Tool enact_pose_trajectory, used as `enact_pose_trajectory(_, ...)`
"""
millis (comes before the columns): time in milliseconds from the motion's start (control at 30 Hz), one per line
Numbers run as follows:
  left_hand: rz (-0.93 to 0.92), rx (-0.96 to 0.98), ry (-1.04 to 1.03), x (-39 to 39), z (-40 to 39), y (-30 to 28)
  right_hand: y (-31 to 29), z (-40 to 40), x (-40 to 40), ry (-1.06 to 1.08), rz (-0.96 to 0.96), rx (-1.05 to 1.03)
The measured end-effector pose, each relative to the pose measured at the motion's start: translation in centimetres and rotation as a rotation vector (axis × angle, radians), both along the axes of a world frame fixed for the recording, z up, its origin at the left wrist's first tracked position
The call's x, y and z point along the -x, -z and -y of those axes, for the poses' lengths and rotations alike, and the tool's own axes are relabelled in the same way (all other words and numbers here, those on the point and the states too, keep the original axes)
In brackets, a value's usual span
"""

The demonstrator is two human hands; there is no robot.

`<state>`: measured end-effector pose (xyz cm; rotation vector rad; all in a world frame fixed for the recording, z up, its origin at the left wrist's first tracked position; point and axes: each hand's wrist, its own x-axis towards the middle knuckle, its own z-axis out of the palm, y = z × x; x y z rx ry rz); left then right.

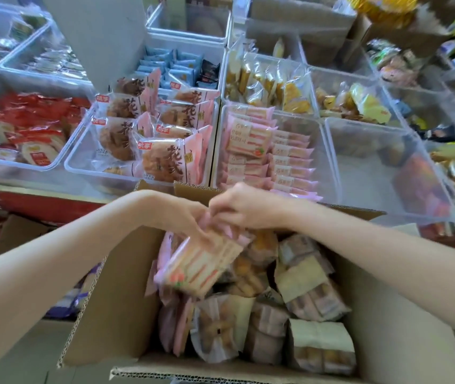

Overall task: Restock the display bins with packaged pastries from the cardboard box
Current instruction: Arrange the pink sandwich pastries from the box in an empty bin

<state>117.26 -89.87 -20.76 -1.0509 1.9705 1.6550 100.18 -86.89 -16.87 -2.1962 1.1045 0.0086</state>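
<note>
An open cardboard box [115, 295] stands in front of me, full of packaged pastries in pink and beige wrappers [304, 289]. Above its far end both hands meet on a stack of pink-wrapped sandwich cakes [201, 268]. My left hand [190, 220] grips the stack from the left, and my right hand [243, 209] pinches its top edge. Just beyond, a clear display bin [328, 151] holds rows of the same pink packs [262, 151].
To the left, a clear bin [74, 159] holds round pastries in pink-labelled bags. The bin at right [387, 173] is nearly bare. Further bins hold red packs [27, 126], blue packs [171, 67] and yellow breads [276, 84]. A red shelf edge [41, 203] runs below.
</note>
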Motion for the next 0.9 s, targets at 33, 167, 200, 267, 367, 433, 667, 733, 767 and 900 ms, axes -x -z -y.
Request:
enact_pose_trajectory(33,-0.062,-0.043,-0.045,0.4,0.4,-1.5,-1.4,0.6,0.9,0.059,0.028,0.005)
enact_pose_trajectory(167,-0.214,-0.098,-0.199,2.3,1.7,-5.7,-6.1,3.0,4.6,0.261,0.107,0.049)
enact_pose_trajectory(200,-0.231,-0.1,-0.228,2.6,2.3,-5.9,-6.7,3.3,5.4,0.282,0.122,0.065)
enact_pose_trajectory(267,-0.239,-0.072,-0.262,3.5,3.0,-6.9,-7.6,3.7,6.7,0.323,0.123,0.091)
enact_pose_trajectory(367,-0.234,-0.022,-0.304,4.2,3.7,-7.9,-7.8,4.0,8.7,0.436,0.178,0.028)
enact_pose_trajectory(433,-0.218,0.059,-0.303,4.5,3.9,-7.7,-7.2,4.3,10.0,0.509,0.235,-0.006)
enact_pose_trajectory(667,-0.699,0.029,-0.964,6.9,6.1,-6.2,-5.1,6.4,11.4,0.941,0.502,-0.214)
enact_pose_trajectory(733,-0.768,-0.037,-0.998,8.4,6.6,-6.3,-4.4,6.8,11.0,0.945,0.6,-0.33)
enact_pose_trajectory(767,-0.738,-0.016,-0.964,9.2,6.8,-6.3,-4.1,7.1,10.7,0.932,0.678,-0.367)
enact_pose_trajectory(900,-0.382,0.414,-0.69,11.0,7.9,-5.8,-4.0,9.3,10.6,1.001,0.659,-0.153)
